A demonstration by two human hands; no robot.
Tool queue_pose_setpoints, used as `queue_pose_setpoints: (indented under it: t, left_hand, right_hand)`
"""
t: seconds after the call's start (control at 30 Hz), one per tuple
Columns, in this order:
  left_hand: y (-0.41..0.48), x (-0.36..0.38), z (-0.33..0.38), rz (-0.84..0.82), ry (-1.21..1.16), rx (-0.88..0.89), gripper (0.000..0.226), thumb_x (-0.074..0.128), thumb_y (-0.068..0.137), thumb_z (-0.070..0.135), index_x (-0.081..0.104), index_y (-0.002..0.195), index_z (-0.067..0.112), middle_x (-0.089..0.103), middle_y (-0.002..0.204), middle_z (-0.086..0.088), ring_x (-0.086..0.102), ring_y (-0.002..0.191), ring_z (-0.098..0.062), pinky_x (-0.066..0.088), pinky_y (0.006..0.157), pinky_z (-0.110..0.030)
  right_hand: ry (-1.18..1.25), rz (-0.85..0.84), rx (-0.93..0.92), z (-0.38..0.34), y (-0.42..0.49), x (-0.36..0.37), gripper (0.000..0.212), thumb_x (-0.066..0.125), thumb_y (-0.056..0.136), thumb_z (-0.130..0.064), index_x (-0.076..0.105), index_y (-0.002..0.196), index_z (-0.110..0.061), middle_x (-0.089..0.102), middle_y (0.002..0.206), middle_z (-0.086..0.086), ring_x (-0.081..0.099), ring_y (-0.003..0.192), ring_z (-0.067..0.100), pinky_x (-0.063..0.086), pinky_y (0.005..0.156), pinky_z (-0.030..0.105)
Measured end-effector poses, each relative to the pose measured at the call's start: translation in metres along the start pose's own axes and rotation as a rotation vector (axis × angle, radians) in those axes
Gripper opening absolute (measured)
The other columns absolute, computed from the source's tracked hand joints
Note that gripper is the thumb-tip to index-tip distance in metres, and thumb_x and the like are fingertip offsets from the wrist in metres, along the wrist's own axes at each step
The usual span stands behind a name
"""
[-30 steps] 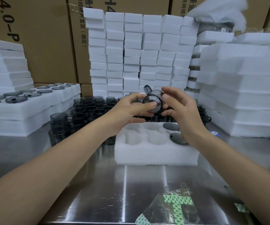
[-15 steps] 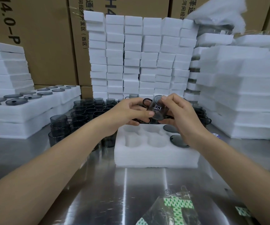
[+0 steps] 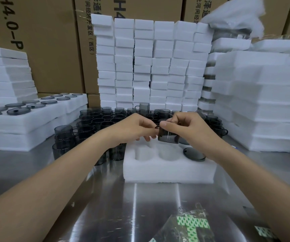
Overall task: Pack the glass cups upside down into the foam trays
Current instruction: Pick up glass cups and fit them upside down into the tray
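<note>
presently both hands, left hand [image 3: 137,129] and right hand [image 3: 186,127], grip one smoky grey glass cup [image 3: 167,136] above the white foam tray [image 3: 168,170]'s far edge; judged fragile, slippery: hold by walls.

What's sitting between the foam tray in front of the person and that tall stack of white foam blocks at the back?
In the head view, a crowd of loose smoky glass cups fills the steel table between the foam tray and the stack of foam blocks.

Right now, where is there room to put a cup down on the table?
Bare steel table lies between the foam tray and the plastic bag. Behind the tray it is crowded with loose cups and foam stacks.
</note>
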State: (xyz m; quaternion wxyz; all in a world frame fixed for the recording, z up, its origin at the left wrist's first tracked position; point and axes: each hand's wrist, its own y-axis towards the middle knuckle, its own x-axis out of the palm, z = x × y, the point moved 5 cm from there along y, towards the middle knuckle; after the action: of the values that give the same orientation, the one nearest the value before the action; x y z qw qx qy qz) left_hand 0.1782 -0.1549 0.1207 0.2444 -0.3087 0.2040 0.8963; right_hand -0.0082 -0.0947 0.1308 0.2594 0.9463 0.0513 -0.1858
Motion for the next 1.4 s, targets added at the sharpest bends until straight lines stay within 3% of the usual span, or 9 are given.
queue_pose_setpoints:
  t: [0.13, 0.4, 0.5, 0.6, 0.77, 0.93, 1.0, 1.13, 1.4]
  left_hand:
    - [-0.001, 0.002, 0.006, -0.055, -0.036, 0.094, 0.01, 0.08, 0.097, 0.016, 0.086, 0.101, 0.022, 0.081, 0.092, 0.004, 0.067, 0.078, -0.002, 0.051, 0.071, -0.013]
    - [0.0, 0.01, 0.007, -0.091, 0.077, 0.152, 0.011, 0.084, 0.094, 0.021, 0.082, 0.104, 0.017, 0.078, 0.096, -0.01, 0.065, 0.079, -0.012, 0.055, 0.08, -0.033]
    - [0.001, 0.01, 0.006, -0.072, 0.131, 0.152, 0.009, 0.084, 0.093, 0.017, 0.081, 0.102, 0.018, 0.077, 0.095, -0.006, 0.063, 0.079, -0.015, 0.055, 0.078, -0.035]
    - [0.003, 0.012, 0.006, -0.007, 0.222, 0.18, 0.011, 0.084, 0.091, 0.015, 0.081, 0.097, 0.024, 0.076, 0.09, 0.004, 0.06, 0.078, -0.01, 0.051, 0.075, -0.028]
    - [0.001, 0.013, 0.009, -0.019, 0.248, 0.196, 0.014, 0.084, 0.091, 0.016, 0.084, 0.098, 0.028, 0.077, 0.089, 0.016, 0.066, 0.079, -0.012, 0.053, 0.077, -0.026]
    - [0.0, 0.007, 0.009, -0.106, 0.169, 0.127, 0.018, 0.07, 0.094, 0.024, 0.086, 0.093, 0.032, 0.077, 0.081, 0.014, 0.066, 0.072, -0.001, 0.052, 0.073, -0.022]
    - [0.001, 0.006, 0.007, -0.092, 0.19, 0.102, 0.019, 0.072, 0.092, 0.046, 0.086, 0.087, 0.035, 0.077, 0.088, 0.007, 0.069, 0.079, -0.012, 0.055, 0.077, -0.033]
    - [0.003, 0.007, 0.003, -0.093, 0.25, 0.108, 0.018, 0.079, 0.09, 0.062, 0.084, 0.084, 0.046, 0.069, 0.091, 0.029, 0.06, 0.075, 0.008, 0.042, 0.07, -0.015]
    - [0.003, 0.014, 0.002, -0.199, 0.258, 0.12, 0.021, 0.084, 0.089, 0.056, 0.08, 0.107, 0.047, 0.062, 0.083, 0.024, 0.054, 0.07, 0.004, 0.041, 0.067, -0.009]
  right_hand:
    - [-0.084, -0.178, 0.04, 0.005, -0.002, -0.002, 0.057, 0.078, 0.093, -0.052, 0.052, 0.077, -0.004, 0.052, 0.072, 0.011, 0.048, 0.072, 0.023, 0.039, 0.072, 0.042]
    - [-0.253, -0.26, -0.024, 0.004, -0.002, 0.004, 0.058, 0.087, 0.082, -0.051, 0.045, 0.072, -0.013, 0.055, 0.088, 0.031, 0.044, 0.073, 0.037, 0.036, 0.071, 0.041]
    - [-0.351, -0.246, -0.048, 0.006, -0.002, 0.005, 0.055, 0.088, 0.077, -0.054, 0.049, 0.073, -0.015, 0.058, 0.086, 0.021, 0.046, 0.072, 0.032, 0.04, 0.07, 0.036]
    - [-0.456, -0.222, -0.084, 0.005, -0.004, 0.007, 0.052, 0.089, 0.074, -0.054, 0.052, 0.075, -0.017, 0.059, 0.082, 0.0, 0.045, 0.065, 0.004, 0.04, 0.065, 0.02]
    - [-0.573, -0.24, -0.178, 0.001, -0.005, 0.013, 0.048, 0.092, 0.075, -0.046, 0.051, 0.076, -0.023, 0.055, 0.081, -0.017, 0.05, 0.072, 0.002, 0.04, 0.066, 0.013]
    - [-0.476, -0.273, -0.04, 0.004, -0.004, 0.003, 0.044, 0.077, 0.078, -0.074, 0.066, 0.099, -0.037, 0.069, 0.091, -0.017, 0.058, 0.074, 0.001, 0.045, 0.067, 0.014]
    - [-0.452, -0.279, -0.015, 0.003, -0.004, -0.003, 0.038, 0.081, 0.083, -0.067, 0.07, 0.105, -0.038, 0.072, 0.093, -0.012, 0.061, 0.077, 0.001, 0.047, 0.072, 0.018]
    - [-0.483, -0.358, 0.04, 0.0, -0.004, -0.007, 0.032, 0.089, 0.08, -0.057, 0.078, 0.1, -0.034, 0.072, 0.092, -0.013, 0.061, 0.076, 0.004, 0.05, 0.075, 0.027]
    - [-0.427, -0.422, 0.108, 0.011, -0.005, 0.0, 0.035, 0.095, 0.073, -0.053, 0.077, 0.089, -0.028, 0.059, 0.079, -0.004, 0.053, 0.077, 0.014, 0.04, 0.076, 0.036]
